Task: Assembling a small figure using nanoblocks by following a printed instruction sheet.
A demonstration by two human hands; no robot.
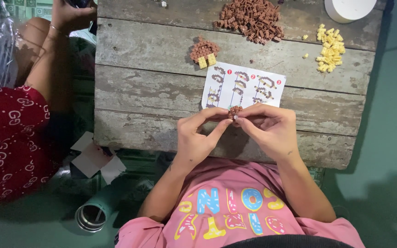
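Pink shirt (235, 216), both hands on brown brick cluster (234, 111) before white instruction sheet (244, 86).

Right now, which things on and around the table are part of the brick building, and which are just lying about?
In use: small brown brick piece pinched by left hand and right hand; instruction sheet; brown brick pile; yellow brick pile; finished brick part.

Lying about: white round container; metal cup; paper scraps.

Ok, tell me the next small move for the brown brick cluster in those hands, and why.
Probably press the tiny pale piece home: both hands, left hand and right hand, pinch the small brown brick cluster at the fingertips, above the instruction sheet. A pale bit shows at the cluster's lower edge; whether it is seated cannot be told.
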